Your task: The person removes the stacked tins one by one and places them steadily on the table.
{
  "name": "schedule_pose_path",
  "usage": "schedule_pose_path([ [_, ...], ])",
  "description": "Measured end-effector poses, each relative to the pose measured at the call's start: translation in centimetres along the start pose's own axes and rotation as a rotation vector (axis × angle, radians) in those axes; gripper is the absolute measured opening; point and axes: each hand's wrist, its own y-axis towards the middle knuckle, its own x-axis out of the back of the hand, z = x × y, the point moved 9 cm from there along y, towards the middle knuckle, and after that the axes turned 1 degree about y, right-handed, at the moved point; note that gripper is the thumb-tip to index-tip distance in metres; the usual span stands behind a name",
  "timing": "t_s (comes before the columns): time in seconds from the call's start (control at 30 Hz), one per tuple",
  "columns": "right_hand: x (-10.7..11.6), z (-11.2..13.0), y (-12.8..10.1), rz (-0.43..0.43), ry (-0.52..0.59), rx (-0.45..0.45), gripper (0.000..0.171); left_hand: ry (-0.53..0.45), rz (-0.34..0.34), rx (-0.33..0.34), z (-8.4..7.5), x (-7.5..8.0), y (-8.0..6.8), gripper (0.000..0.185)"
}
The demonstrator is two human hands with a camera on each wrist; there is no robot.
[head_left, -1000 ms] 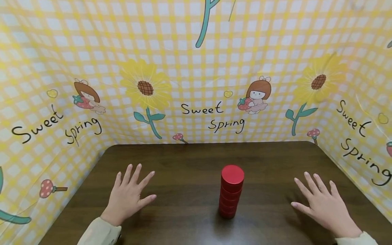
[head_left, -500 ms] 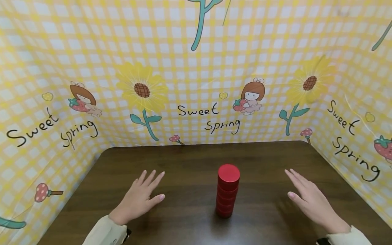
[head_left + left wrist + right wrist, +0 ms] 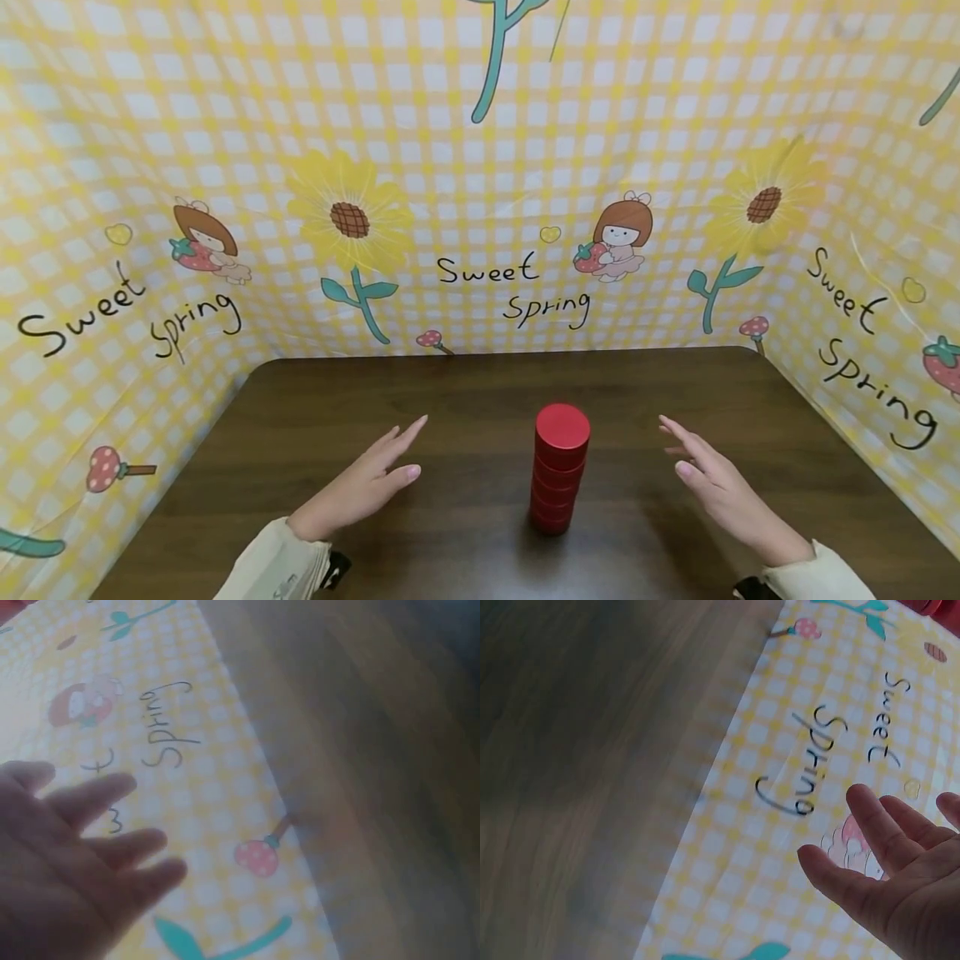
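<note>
A stack of several red round discs or tins (image 3: 558, 467) stands upright on the dark wooden table, its smooth flat top facing the head camera. To the left of the stack is my left hand (image 3: 360, 483), fingers straight and thumb held apart, touching nothing. My right hand (image 3: 723, 487) is raised on the other side, palm turned inward toward the stack, its fingers extended too. Spread fingers (image 3: 112, 847) show in the left wrist view with nothing in them. The right wrist view likewise has bare, spread fingers (image 3: 877, 832); part of the red stack (image 3: 945, 611) shows at its top corner.
The brown wooden table (image 3: 420, 392) has rounded far corners. A yellow checked cloth (image 3: 480, 192) with sunflowers and "Sweet Spring" lettering hangs behind it and along both sides. Light sleeves with dark bands cover both wrists.
Both hands have come inward toward the red stack from left and right, turning from palms down to palms facing each other. The stack stays in place; the head view shifts slightly.
</note>
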Motion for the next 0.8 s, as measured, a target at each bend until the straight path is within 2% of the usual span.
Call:
schedule_pose_path([
  [0.13, -0.8, 1.2, 0.8, -0.001, 0.053, 0.054, 0.053, -0.047, 0.047, -0.027, -0.8, 0.7, 0.7, 0.059],
  [0.3, -1.6, 2.0, 1.4, 0.017, 0.097, 0.067, 0.048, -0.11, 0.111, -0.06, -1.7, 1.1, 1.9, 0.059],
  [0.4, -2.0, 2.3, 1.8, 0.024, 0.123, 0.074, 0.046, -0.141, 0.139, -0.084, -2.4, 0.4, 2.7, 0.06],
  [0.5, -2.5, 2.6, 2.3, 0.029, 0.151, 0.083, 0.046, -0.155, 0.14, -0.102, -3.1, -0.6, 3.7, 0.058],
  [0.8, -4.2, 3.8, 3.6, 0.025, 0.212, 0.119, 0.043, -0.131, 0.142, -0.109, -4.7, -3.6, 6.2, 0.05],
])
